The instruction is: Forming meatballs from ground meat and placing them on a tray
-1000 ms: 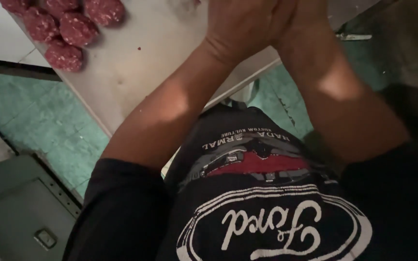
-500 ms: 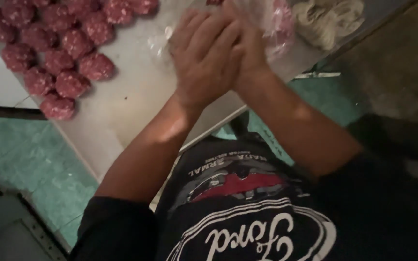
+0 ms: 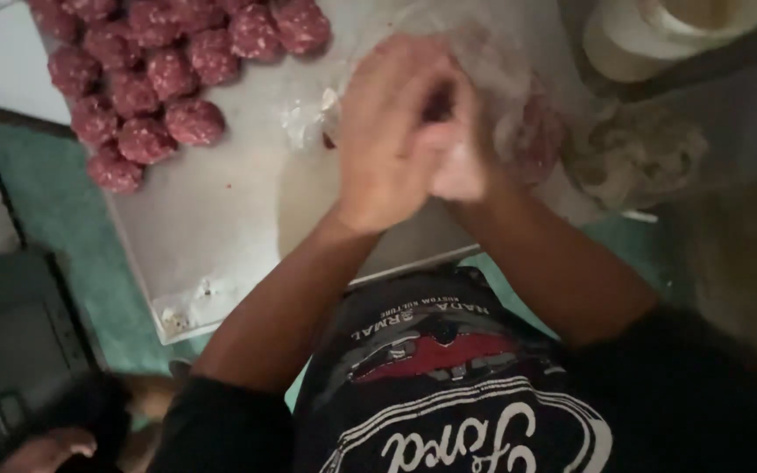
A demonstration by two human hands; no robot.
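I'm seeing the pale worktop (image 3: 247,228) carrying raw meatballs (image 3: 168,74) left of my hands. My left hand (image 3: 392,140) and right hand (image 3: 462,149) are pressing together, cupping a soft, sticky, hidden meat lump.

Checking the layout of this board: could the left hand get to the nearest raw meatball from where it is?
Probably yes. The left hand is pressed against the right hand, and only bare board lies between it and the nearest meatball.
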